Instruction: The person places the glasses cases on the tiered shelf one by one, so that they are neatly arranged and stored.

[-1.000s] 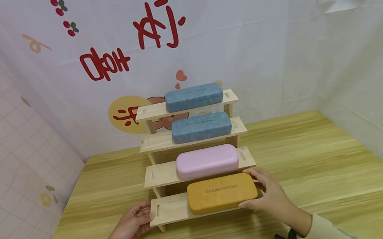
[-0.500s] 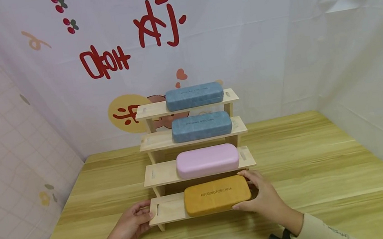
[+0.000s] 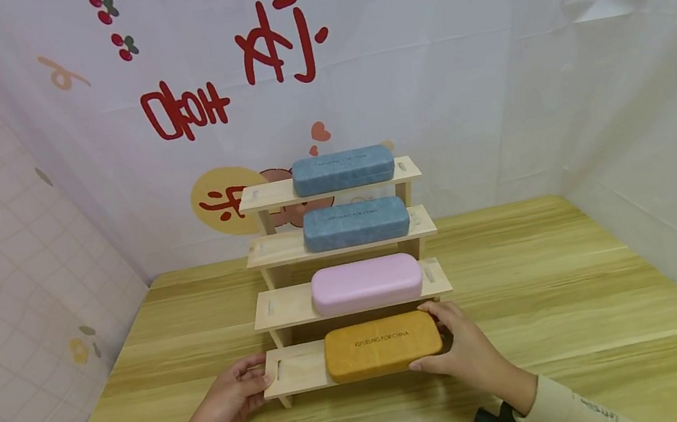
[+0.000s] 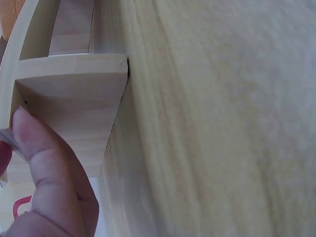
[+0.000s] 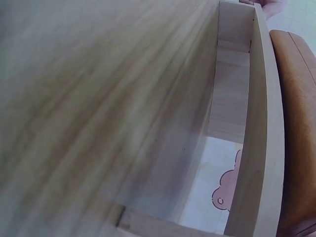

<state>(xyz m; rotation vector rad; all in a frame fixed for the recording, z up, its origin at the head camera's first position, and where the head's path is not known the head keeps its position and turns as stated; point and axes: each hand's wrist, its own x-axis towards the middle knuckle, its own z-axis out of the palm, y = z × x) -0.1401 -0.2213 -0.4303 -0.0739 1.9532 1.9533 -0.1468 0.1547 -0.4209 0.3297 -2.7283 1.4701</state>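
Note:
In the head view a mustard-yellow glasses case (image 3: 383, 347), lettered "REFUELING FOR CHINA", lies on the lowest step of a wooden stepped rack (image 3: 296, 369). My right hand (image 3: 464, 349) grips the case's right end, thumb at the front and fingers at the back. My left hand (image 3: 235, 400) pinches the left end of that same step; the left wrist view shows a finger (image 4: 47, 168) bent against the board's underside. The right wrist view has the case (image 5: 298, 128) along the board's edge, with the right hand almost wholly out of frame.
Higher up the rack sit a pink glasses case (image 3: 367, 285) and two blue glasses cases (image 3: 356, 224), one per step. The rack stands on a wood-grain table (image 3: 555, 295). A white printed cloth (image 3: 437, 79) hangs behind it.
My right hand has slid the yellow glasses case a little to the left along the lowest step, mostly in the first half second. The left hand has stayed in place.

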